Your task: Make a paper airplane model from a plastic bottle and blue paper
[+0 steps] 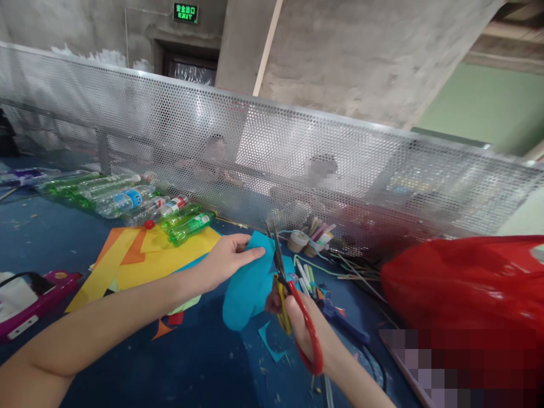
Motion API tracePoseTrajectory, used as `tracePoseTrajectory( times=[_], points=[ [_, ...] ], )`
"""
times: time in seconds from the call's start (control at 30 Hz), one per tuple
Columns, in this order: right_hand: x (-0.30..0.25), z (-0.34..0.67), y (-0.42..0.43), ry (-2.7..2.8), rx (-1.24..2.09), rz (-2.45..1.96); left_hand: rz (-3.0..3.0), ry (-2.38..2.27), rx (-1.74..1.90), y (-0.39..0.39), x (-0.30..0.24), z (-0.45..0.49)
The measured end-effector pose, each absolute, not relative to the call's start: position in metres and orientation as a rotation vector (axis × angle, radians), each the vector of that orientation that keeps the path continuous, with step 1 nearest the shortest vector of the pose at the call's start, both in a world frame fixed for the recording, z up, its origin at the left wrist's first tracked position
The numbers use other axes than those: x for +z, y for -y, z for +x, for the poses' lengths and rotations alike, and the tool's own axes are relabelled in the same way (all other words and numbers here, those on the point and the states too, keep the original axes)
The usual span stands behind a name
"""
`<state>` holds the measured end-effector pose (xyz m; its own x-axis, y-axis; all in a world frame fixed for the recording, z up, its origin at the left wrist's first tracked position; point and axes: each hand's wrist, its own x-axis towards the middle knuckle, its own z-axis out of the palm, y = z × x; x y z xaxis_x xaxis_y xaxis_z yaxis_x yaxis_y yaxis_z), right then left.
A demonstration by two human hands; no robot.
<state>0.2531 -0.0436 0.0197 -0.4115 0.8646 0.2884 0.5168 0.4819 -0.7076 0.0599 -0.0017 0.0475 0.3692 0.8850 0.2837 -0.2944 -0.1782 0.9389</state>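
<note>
Right of the yellow sheets (155, 269), the left hand's grip (229, 255) pinches the blue paper (241, 297); the right hand's grip (301, 320) holds scissors (280, 272) (blades slightly parted). Steadily turning the paper should smooth the cut.

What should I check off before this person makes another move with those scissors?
1. Left hand grips the blue paper: ok, its thumb lies on top.
2. Right hand holds the scissors by the handles: ok.
3. Left thumb clear of the blades: ok, it lies to one side of them.
4. Left fingertips behind the paper clear too: cannot tell, they are hidden.
5. Paper between the blades: cannot tell from this angle.
6. Table free of offcuts: not ok, a blue scrap lies near the hands.
</note>
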Motion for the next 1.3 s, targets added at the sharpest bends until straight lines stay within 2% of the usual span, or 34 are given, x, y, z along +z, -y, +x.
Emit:
tracePoseTrajectory(
  times=[0.2,1.3],
  points=[
    [0.016,0.252,0.044,2.006,0.868,-1.133,1.311,-0.588,1.183,0.000,0.048,0.060],
    [0.021,0.253,0.040,1.953,0.850,-1.274,1.423,-0.725,1.200,-0.013,0.053,0.048]
  ],
)
